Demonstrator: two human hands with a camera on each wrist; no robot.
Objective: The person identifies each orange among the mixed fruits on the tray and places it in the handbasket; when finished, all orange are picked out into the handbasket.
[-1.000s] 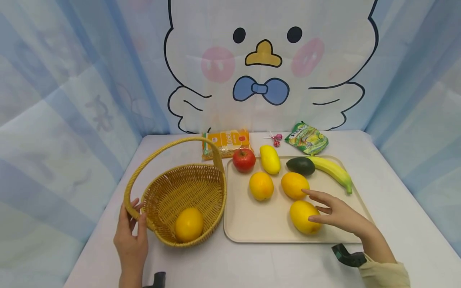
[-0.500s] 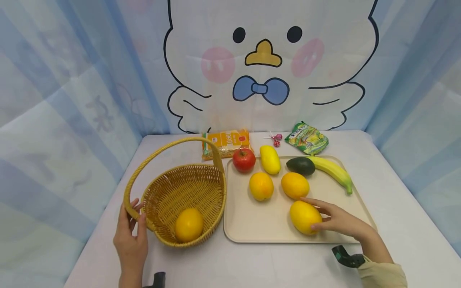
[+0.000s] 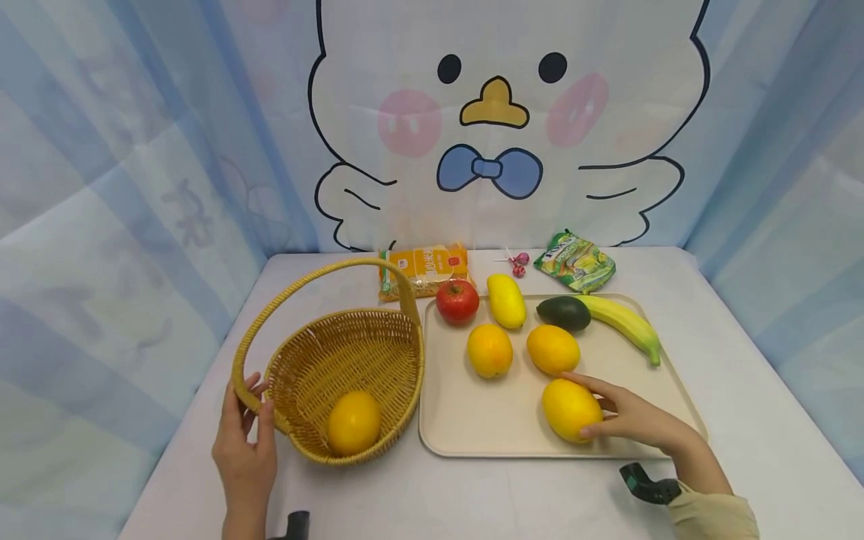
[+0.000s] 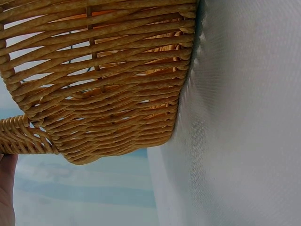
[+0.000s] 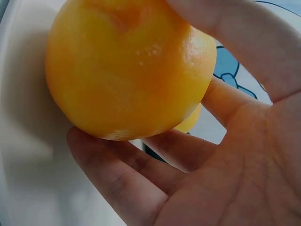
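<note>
My left hand [image 3: 246, 450] holds the handle base of a woven wicker basket [image 3: 398, 439], fingers on one side and thumb on the other. In the left wrist view the basket's woven side [image 4: 108, 94] fills the upper left, and only a bit of the hand shows. One yellow-orange fruit [image 3: 354, 422] lies inside the basket. On the beige tray [image 3: 486, 427], my right hand [image 3: 634, 416] grips another round yellow-orange fruit [image 3: 571, 410], its fingers spread around the right side. Close up, the right wrist view shows thumb and fingers around that fruit [image 5: 127, 80].
Elsewhere on the tray are two more yellow-orange fruits [image 3: 490, 351], a yellow mango [image 3: 506, 301], a red apple [image 3: 457, 302], a dark green fruit [image 3: 564, 313] and a banana [image 3: 624, 324]. Behind stand an orange grain bag [image 3: 428, 268], lollipops [image 3: 519, 264] and a green packet [image 3: 576, 261].
My right hand has come in leftward from hovering beside the fruit, and its thumb and fingers now grip it. The left hand and basket have stayed put.
</note>
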